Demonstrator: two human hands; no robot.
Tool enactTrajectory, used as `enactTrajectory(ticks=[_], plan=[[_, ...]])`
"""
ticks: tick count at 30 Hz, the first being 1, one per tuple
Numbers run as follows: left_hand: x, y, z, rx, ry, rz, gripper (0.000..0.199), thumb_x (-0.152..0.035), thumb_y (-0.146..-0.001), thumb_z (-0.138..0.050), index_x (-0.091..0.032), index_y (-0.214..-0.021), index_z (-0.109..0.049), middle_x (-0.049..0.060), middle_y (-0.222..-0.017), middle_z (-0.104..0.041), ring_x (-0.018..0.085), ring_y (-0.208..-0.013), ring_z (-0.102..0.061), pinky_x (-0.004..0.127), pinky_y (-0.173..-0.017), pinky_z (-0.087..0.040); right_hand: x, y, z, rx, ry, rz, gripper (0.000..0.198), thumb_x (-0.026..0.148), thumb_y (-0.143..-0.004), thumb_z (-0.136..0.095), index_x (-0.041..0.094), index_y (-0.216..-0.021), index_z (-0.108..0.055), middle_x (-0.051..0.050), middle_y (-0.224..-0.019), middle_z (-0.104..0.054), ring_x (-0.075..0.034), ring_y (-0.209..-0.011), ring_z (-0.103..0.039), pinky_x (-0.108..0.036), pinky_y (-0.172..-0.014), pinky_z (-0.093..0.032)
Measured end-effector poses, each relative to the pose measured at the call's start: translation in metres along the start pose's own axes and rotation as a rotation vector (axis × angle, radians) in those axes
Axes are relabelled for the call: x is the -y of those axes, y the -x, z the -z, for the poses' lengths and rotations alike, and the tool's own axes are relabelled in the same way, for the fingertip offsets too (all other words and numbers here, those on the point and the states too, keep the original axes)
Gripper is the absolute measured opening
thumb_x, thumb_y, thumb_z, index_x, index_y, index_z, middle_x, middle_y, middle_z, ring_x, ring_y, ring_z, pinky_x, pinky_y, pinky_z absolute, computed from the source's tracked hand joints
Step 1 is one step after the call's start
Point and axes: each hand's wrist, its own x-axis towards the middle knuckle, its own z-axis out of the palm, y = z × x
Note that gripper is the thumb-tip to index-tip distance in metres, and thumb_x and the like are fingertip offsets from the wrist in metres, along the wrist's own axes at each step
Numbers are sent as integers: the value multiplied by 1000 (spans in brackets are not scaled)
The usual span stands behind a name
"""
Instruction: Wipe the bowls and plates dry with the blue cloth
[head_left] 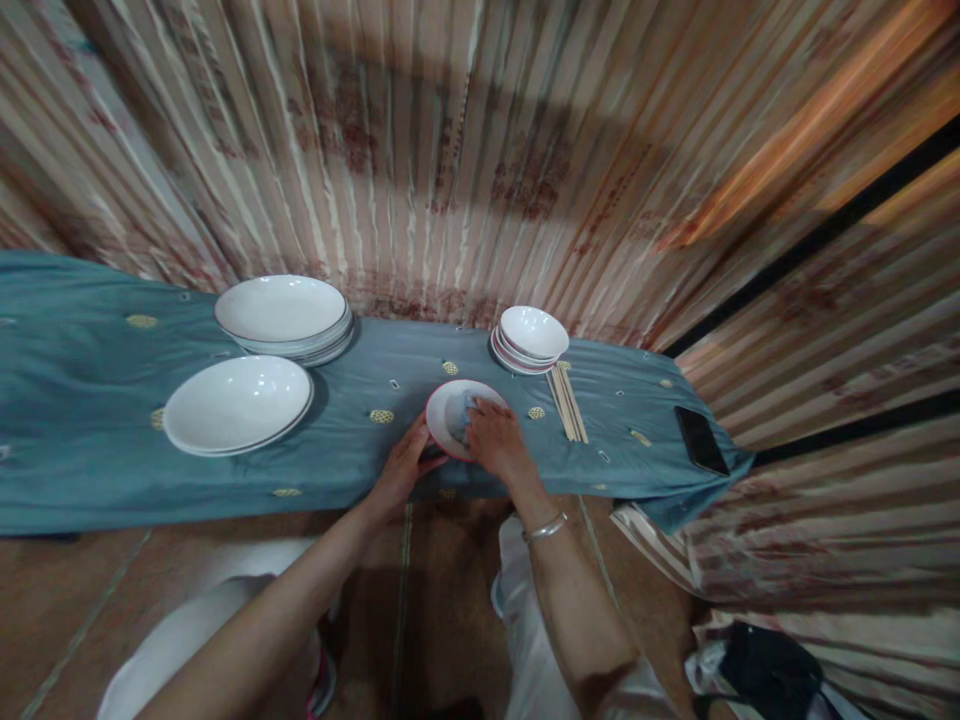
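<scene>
A small white bowl with a red rim [441, 408] is between my hands at the front of the table. My left hand [405, 458] grips its left side, thumb and fingers at the rim. Inside the bowl, my right hand [496, 438] presses a bluish-grey cloth [459, 415] against the inner surface; its fingers are closed on the cloth and partly cover it. A silver bangle circles my right wrist. Just behind and to the right stands a stack of small white bowls [534, 335], with several wooden chopsticks [570, 405] lying beside it.
At the left, a stack of large white plates [281, 308] stands behind wide white dishes [238, 405]. A black phone [701, 440] lies at the right end of the teal tablecloth [405, 360]. Pleated curtains [420, 150] hang along the far edge. A dark bag [772, 670] sits low at the right.
</scene>
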Motion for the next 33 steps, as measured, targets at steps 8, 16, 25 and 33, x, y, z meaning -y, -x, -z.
enactTrajectory(ticks=[8,16,25,33], plan=[[2,-2,0,-15,-7,5,59,-53,-90,-57,-25,-142,-52,11,-150,-50,33,-134,-50,48,-95,-56,1,12,22,133,50,-7,39,19,-102,-35,10,-107,-72,-19,-123,-69,-26,-117,-63,-36,-99,-43],[4,-3,0,-28,17,6,62,-54,-87,-61,-23,-141,-53,12,-145,-55,33,-132,-51,46,-93,-57,-2,17,29,200,-134,41,37,28,-104,-40,14,-101,-74,-13,-109,-75,-22,-101,-68,-29,-86,-42],[4,-2,1,-36,39,16,63,-53,-85,-64,-22,-139,-54,12,-137,-60,31,-127,-56,46,-93,-57,5,13,23,188,-268,127,34,27,-104,-41,17,-96,-72,-7,-102,-75,-19,-93,-67,-27,-76,-38],[4,-2,2,-25,33,5,61,-53,-84,-66,-23,-136,-57,11,-143,-56,33,-131,-52,48,-95,-56,9,2,10,135,-183,164,34,23,-104,-37,18,-105,-70,-10,-116,-71,-21,-107,-64,-30,-89,-44]])
